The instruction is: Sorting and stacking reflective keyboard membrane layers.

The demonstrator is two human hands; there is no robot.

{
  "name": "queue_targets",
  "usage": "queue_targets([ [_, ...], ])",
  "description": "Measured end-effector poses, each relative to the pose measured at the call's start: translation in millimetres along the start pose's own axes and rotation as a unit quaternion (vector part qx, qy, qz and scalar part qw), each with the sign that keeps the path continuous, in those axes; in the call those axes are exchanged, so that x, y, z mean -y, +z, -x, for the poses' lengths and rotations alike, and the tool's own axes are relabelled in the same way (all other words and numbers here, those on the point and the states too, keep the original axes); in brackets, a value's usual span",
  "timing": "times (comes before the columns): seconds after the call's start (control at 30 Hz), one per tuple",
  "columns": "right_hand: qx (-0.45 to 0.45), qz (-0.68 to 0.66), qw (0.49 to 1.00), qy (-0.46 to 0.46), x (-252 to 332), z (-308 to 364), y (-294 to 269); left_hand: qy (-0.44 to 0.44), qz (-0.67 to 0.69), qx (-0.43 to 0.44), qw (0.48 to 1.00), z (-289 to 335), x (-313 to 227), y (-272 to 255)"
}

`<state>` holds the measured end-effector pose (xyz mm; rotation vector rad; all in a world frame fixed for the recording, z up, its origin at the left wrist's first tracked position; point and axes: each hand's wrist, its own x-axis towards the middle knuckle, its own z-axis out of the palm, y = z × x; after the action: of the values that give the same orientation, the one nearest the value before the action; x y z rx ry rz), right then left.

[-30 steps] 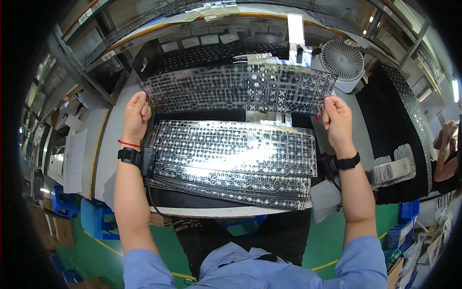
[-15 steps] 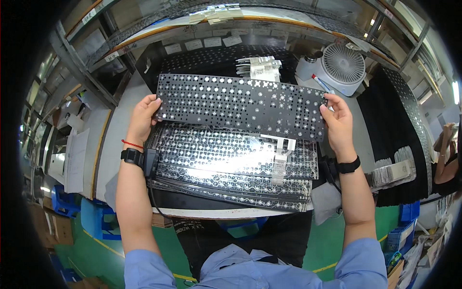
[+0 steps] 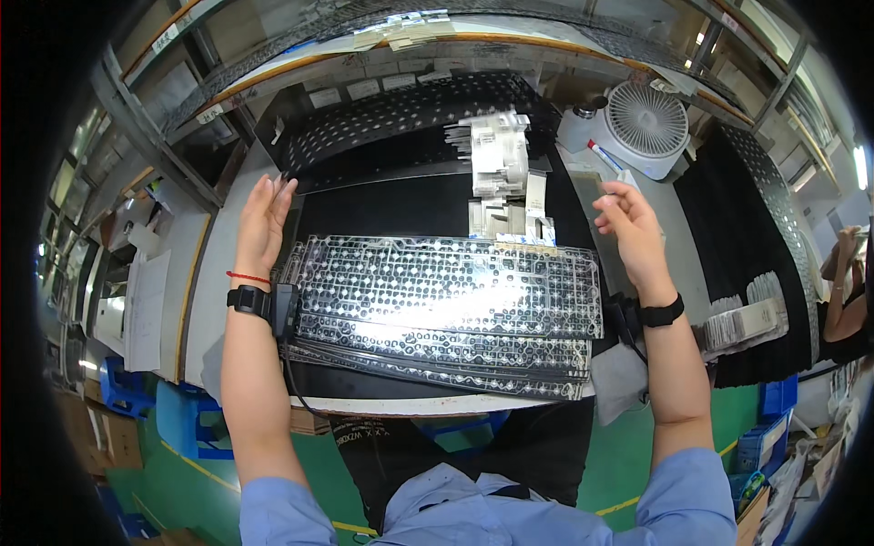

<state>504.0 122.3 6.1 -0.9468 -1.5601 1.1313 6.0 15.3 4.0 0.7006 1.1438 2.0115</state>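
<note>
My left hand (image 3: 264,223) is raised at the left of the bench, fingers stretched out and holding nothing; its fingertips are near the corner of a black perforated keyboard sheet (image 3: 391,123) at the back. Across from it, my right hand (image 3: 633,232) hovers with its fingers loosely bent and apart, also holding nothing. Between my forearms lies a stack of clear keyboard circuit films (image 3: 419,282) with silvery dots, their near edges fanned out. Beyond the stack, pale flexible connector strips (image 3: 499,164) lie in a bunch on the black work surface (image 3: 382,205).
A white fan (image 3: 648,123) stands at the back right beside a red-and-blue pen (image 3: 605,155). More connector strips (image 3: 746,318) lie on black sheeting at the right. A metal shelf (image 3: 364,50) spans the back. Another person's arm (image 3: 847,300) shows at the far right.
The black perforated sheet has left both my hands and now lies at the back, behind the connector strips. My hands are apart, and the films' upper part is uncovered.
</note>
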Motion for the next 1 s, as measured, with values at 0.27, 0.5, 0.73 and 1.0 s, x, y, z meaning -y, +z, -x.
queue_targets([
  [0.27,0.266,0.178,0.942,0.101,-1,7,1,-0.021,-0.079,0.087,0.993,-6,-1,-25],
  [0.5,0.197,0.177,0.964,0.013,12,8,6,-0.062,-0.143,0.115,0.981,-2,-1,-20],
  [0.73,0.124,0.100,0.987,0.015,9,9,7,-0.113,-0.223,0.186,0.950,9,0,-8],
  [1.0,0.087,0.015,0.995,0.040,5,7,4,-0.123,-0.313,0.259,0.905,14,-1,-7],
])
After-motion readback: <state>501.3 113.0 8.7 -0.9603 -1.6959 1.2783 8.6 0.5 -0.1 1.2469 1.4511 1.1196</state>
